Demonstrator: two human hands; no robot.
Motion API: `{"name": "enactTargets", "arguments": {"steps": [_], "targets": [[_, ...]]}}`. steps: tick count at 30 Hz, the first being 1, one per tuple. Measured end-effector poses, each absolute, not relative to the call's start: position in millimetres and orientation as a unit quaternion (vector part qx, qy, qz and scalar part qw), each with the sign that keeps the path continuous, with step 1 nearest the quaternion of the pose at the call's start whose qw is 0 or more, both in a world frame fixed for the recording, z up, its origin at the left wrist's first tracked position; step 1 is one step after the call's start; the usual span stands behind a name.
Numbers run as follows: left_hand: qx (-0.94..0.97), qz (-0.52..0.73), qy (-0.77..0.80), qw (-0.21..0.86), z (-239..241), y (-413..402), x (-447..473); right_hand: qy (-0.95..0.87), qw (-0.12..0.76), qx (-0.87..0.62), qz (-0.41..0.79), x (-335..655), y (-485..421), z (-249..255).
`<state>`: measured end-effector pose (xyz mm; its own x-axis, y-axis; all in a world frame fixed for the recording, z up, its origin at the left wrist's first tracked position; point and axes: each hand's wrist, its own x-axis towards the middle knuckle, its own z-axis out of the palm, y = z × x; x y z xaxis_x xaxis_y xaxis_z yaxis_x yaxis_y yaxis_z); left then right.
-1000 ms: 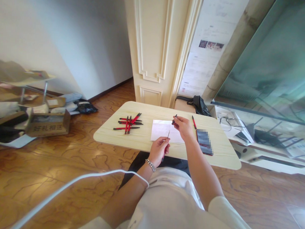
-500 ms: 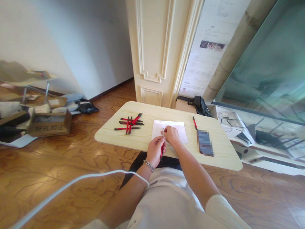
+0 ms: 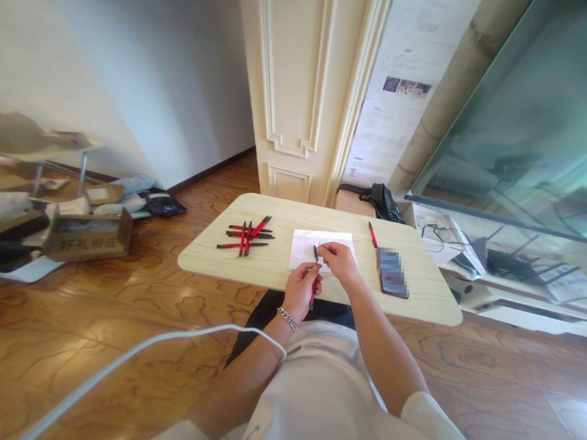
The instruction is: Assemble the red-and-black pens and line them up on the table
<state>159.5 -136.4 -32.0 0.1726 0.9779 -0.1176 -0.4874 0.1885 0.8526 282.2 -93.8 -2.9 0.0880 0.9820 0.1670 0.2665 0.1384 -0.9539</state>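
My left hand (image 3: 301,286) is closed around a red pen (image 3: 312,296), whose lower end sticks out below the fingers over the table's near edge. Just above it, the thumb and fingers of my right hand (image 3: 339,261) pinch a small dark pen part (image 3: 315,251), close to the top of the pen. Whether the part touches the pen I cannot tell. Under both hands lies a white sheet of paper (image 3: 300,241). Left of the paper, several red and black pens (image 3: 247,236) lie crossed in a loose pile.
A single red and black pen (image 3: 372,234) lies at the right of the pale wooden table (image 3: 205,258), above a blurred phone-like object (image 3: 392,273). Behind stand a cream panel (image 3: 293,72) and a black bag (image 3: 383,201). A white cable (image 3: 149,343) crosses my left forearm.
My right hand has shifted slightly right and opened out from the left hand. A dark pen part now shows at its fingertips, where a shiny tip showed before.
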Motion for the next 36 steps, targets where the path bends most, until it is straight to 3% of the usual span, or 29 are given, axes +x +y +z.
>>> {"name": "enactTargets", "arguments": {"steps": [3, 10, 14, 17, 21, 26, 29, 33, 36], "targets": [[0.348, 0.526, 0.366, 0.685, -31.9, -137.9, 159.3, -0.555, 0.475, -0.610, 0.307, 292.7, -78.0, 1.1], [0.346, 0.533, 0.365, 0.680, -31.3, -137.8, 158.4, -0.632, 0.189, -0.742, 0.114, 295.5, -66.4, -10.8], [0.349, 0.530, 0.365, 0.682, -33.3, -136.9, 158.6, -0.635, 0.151, -0.751, 0.098, 289.0, -66.7, -18.8], [0.349, 0.532, 0.361, 0.681, -33.9, -136.4, 158.0, -0.633, 0.169, -0.748, 0.104, 289.4, -68.1, -16.8], [0.350, 0.533, 0.357, 0.683, -32.2, -136.9, 158.2, -0.630, 0.283, -0.711, 0.132, 292.2, -82.3, -11.7], [0.358, 0.528, 0.352, 0.685, -29.9, -138.9, 162.3, -0.626, 0.411, -0.561, 0.352, 290.5, -116.2, -11.0], [0.366, 0.517, 0.347, 0.692, -31.4, -140.8, 165.4, -0.581, 0.463, -0.521, 0.419, 290.4, -123.5, -8.7], [0.372, 0.493, 0.357, 0.701, -34.3, -142.4, 166.7, -0.497, 0.534, -0.532, 0.430, 302.3, -103.5, -2.5], [0.367, 0.488, 0.361, 0.705, -34.2, -142.0, 165.7, -0.503, 0.518, -0.587, 0.365, 316.2, -79.9, -1.1]]}}
